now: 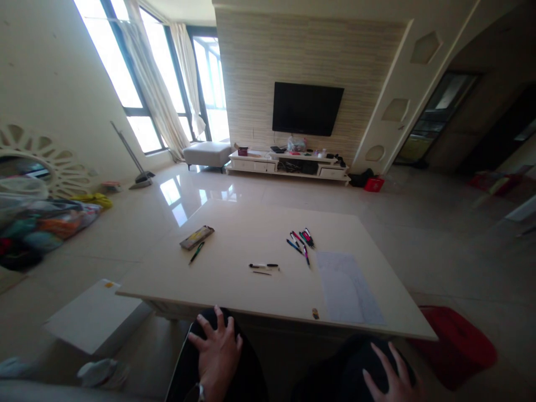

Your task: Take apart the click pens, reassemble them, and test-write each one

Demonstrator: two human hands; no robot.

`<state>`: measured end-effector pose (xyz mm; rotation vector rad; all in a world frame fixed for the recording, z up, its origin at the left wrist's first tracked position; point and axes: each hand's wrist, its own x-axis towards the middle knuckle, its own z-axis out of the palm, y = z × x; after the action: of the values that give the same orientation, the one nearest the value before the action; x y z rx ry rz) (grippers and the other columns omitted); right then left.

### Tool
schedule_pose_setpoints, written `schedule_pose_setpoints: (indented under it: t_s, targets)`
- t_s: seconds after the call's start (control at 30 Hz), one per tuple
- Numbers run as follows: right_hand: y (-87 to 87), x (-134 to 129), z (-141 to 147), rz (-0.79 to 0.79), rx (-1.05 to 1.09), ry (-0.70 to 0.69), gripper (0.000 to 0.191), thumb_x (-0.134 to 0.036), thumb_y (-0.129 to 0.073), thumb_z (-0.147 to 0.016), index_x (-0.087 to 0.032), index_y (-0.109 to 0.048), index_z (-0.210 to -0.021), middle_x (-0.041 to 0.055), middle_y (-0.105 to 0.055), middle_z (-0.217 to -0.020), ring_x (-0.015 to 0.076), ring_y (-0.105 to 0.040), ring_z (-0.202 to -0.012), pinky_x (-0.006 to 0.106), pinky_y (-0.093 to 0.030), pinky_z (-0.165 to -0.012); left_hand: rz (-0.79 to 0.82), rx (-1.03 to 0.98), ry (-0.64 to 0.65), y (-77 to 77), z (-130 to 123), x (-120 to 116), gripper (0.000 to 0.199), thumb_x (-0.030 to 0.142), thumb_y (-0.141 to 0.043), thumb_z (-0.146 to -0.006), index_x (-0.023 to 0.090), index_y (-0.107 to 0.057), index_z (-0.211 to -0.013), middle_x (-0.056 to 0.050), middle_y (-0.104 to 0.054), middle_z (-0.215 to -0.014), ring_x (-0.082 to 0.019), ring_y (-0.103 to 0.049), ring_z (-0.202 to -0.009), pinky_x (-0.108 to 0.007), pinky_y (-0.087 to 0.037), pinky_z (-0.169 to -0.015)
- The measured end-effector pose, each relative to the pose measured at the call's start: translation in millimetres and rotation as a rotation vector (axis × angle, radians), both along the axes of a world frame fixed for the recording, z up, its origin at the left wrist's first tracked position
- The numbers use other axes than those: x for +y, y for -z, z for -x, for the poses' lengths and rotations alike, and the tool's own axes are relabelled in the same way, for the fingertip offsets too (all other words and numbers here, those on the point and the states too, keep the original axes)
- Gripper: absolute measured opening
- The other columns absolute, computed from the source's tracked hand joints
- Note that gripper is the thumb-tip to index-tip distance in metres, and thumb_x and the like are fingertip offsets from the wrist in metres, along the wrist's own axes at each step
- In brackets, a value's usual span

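Left hand [220,354] and right hand [393,381]: spread on the knees [249,368], gripping nothing. Black-and-white pen [257,266]: slender, lying mid-table [238,234], thin dark refill [262,273] just beside.

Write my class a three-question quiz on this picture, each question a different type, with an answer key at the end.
1. Short answer: what do the left hand and the right hand each rest on?
2. True or false: in the picture, the sheet of paper lies to the left of the pen cluster.
3. Fill in the blank: on the tabletop, a single ____ lies beside the flat box.

Key:
1. The left knee and the right knee.
2. False; it lies to the right.
3. Pen.
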<state>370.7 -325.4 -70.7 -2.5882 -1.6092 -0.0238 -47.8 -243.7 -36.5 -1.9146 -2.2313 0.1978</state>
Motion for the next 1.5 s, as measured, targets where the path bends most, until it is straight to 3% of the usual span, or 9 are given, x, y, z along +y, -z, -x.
schedule_pose_setpoints:
  t_s: [0.27,1.1,1.5]
  targets:
    - [5.5,1,-3,0.002,0.022,0.019,0.064,-0.066,-0.044,-0.081,-0.04,-0.058,-0.137,0.0021,-0.04,-0.156,0.0464,-0.052,-0.122,0.062,-0.049,-0.089,-0.005,-0.001,0.001,-1.4,-1,-1,0.044,0.034,-0.053,-0.089,0.023,-0.068,-0.128,-0.022,-0.036,-0.155,-0.061,-0.027,-0.135,-0.077,-0.023,-0.097]
    - [-18.1,0,16,-0.024,0.004,0.018,0.061,-0.061,-0.037,-0.084,-0.036,-0.06,-0.135,0.0039,-0.04,-0.154,0.0445,-0.047,-0.126,0.063,-0.046,-0.093,0.014,-0.017,-0.015,-9.7,-4,-2,0.044,0.033,-0.048,-0.091,0.022,-0.067,-0.129,-0.021,-0.034,-0.156,-0.058,-0.027,-0.137,-0.076,-0.023,-0.099]
    - [-11.5,-1,12,-0.017,-0.005,0.006,0.061,-0.062,-0.039,-0.084,-0.036,-0.059,-0.135,0.005,-0.038,-0.155,0.0439,-0.051,-0.123,0.063,-0.044,-0.095,0.008,-0.045,-0.002,-6.7,-1,-1,0.044,0.035,-0.053,-0.089,0.022,-0.067,-0.128,-0.022,-0.035,-0.155,-0.06,-0.026,-0.136,-0.077,-0.022,-0.098]
